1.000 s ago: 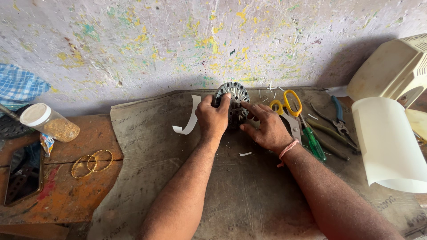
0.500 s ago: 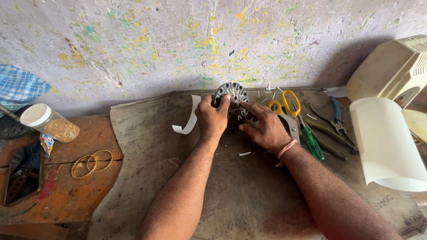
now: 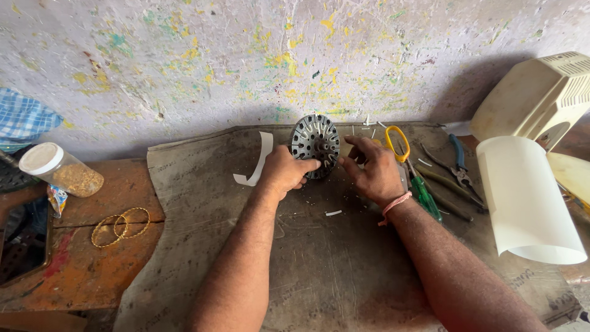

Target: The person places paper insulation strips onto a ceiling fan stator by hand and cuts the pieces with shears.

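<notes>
At the back of the tabletop point(image 3: 344, 270), close to the paint-flecked wall, a round slotted metal motor core point(image 3: 314, 142) stands on its edge, its flat face toward the camera and its axis running front to back. Half a second ago both hands covered most of it; now they have drawn slightly apart, exposing the whole face, so the work on it looks paused or shifting. The left hand point(image 3: 284, 172) is clenched, thumb pressing the core's lower rim. The right hand point(image 3: 373, 172) is loose, fingers released beside it, holding nothing. Yellow-handled scissors point(image 3: 398, 142) lie just right.
</notes>
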